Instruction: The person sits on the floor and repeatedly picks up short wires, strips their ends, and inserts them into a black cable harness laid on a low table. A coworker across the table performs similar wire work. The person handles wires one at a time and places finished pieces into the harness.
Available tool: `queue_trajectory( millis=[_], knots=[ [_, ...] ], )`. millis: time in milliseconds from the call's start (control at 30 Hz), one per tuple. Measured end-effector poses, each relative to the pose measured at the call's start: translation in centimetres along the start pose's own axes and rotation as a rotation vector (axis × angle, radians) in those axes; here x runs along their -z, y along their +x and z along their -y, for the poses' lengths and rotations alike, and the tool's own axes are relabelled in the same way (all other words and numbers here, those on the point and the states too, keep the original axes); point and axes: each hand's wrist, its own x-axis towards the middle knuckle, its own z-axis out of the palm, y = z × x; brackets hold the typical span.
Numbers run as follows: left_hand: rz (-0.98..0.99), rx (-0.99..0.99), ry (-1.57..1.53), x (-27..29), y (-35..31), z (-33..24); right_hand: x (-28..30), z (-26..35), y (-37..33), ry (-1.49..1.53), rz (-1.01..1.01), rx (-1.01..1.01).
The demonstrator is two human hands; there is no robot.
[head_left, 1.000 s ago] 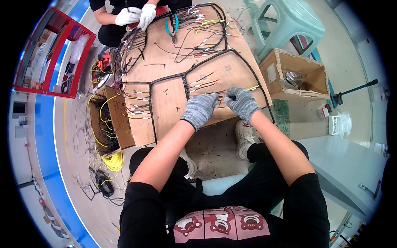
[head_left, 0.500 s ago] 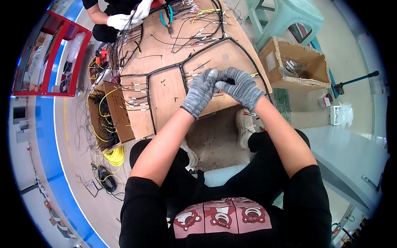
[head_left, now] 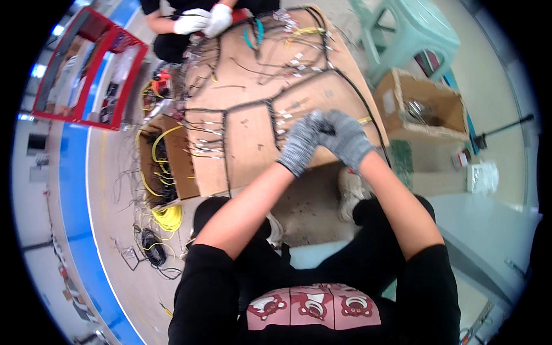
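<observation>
My left hand [head_left: 302, 144] and my right hand [head_left: 349, 141], both in grey knit gloves, meet over the near edge of a wooden board [head_left: 247, 155]. The fingers of each are closed and pressed together. A small dark thing [head_left: 326, 127] shows between the fingertips, too blurred to name. Just left of my left hand, a branch of the black wire harness [head_left: 247, 106] runs down the board, with short wire ends and white tags [head_left: 286, 116] beside it. Another taped length [head_left: 368, 103] passes to the right of my right hand.
Across the board a co-worker's white-gloved hands [head_left: 204, 22] hold dark wires, near teal-handled pliers [head_left: 253, 37]. Cardboard boxes stand left [head_left: 184, 164] and right [head_left: 422, 109]. Around them are a green stool [head_left: 417, 31], a red rack [head_left: 95, 69], a yellow wire coil [head_left: 168, 218] and a grey table [head_left: 483, 230].
The whole view has shifted, so the board and surroundings sit lower and farther right. My hands stay together, and a dark thing now shows between them. The co-worker's hands have moved slightly.
</observation>
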Motion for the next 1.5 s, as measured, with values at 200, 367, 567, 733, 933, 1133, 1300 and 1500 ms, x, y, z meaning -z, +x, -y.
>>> queue_trajectory(
  millis=[200,367,567,733,933,1133,1300,1500],
  knots=[
    [-0.071,0.51,-0.374,-1.2,-1.1,-5.9,-0.2,-2.1,-0.5,0.183,-0.015,-0.093],
    [-0.093,0.685,-0.656,0.3,-1.3,-6.5,-0.5,-1.5,-0.4,0.434,-0.027,-0.142],
    [-0.146,0.689,-0.812,-0.2,-1.3,-6.3,0.2,-2.4,0.1,0.72,0.08,-0.245],
    [-0.043,0.584,-0.727,0.6,-1.5,-6.4,2.1,-0.7,-0.2,0.792,0.089,-0.285],
    [0.188,-0.021,0.47,2.5,-2.8,-4.0,4.1,-4.1,-1.0,0.167,0.068,-0.246],
    [0.415,-0.056,1.121,1.6,-4.3,-3.1,1.4,-6.3,-3.0,-0.054,0.084,-0.157],
    [0.462,-0.046,1.221,1.5,-3.9,-3.1,-0.4,-7.4,-2.9,-0.137,0.081,-0.151],
    [0.405,-0.085,1.173,1.8,-3.7,-3.0,-0.2,-6.9,-2.8,-0.075,0.106,-0.177]
  ],
)
